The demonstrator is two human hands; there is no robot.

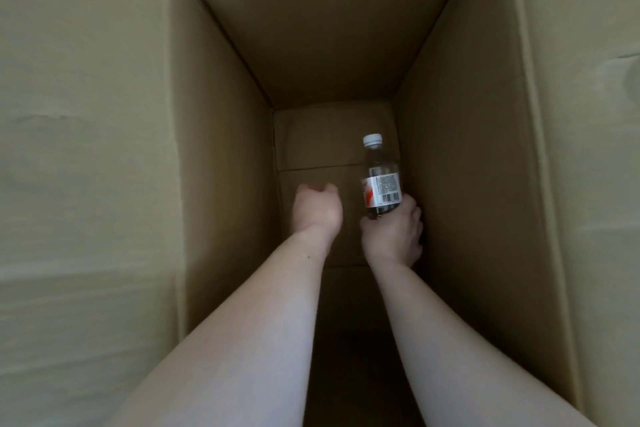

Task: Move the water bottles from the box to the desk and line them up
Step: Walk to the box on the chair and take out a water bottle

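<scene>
Both my arms reach deep into a tall cardboard box [225, 149]. My right hand [393, 234] grips the lower end of a clear water bottle [380, 177] with a white cap and a white-and-red label, near the box's right wall. The bottle points away from me, cap farthest. My left hand [315, 208] hangs beside it over the box floor, fingers curled downward, and I see nothing in it. No other bottle shows on the box floor.
The box walls rise steeply on every side, leaving a narrow shaft around my arms. Its opened flaps [79, 149] spread wide to the left and right. The box floor [322, 142] shows a seam across it.
</scene>
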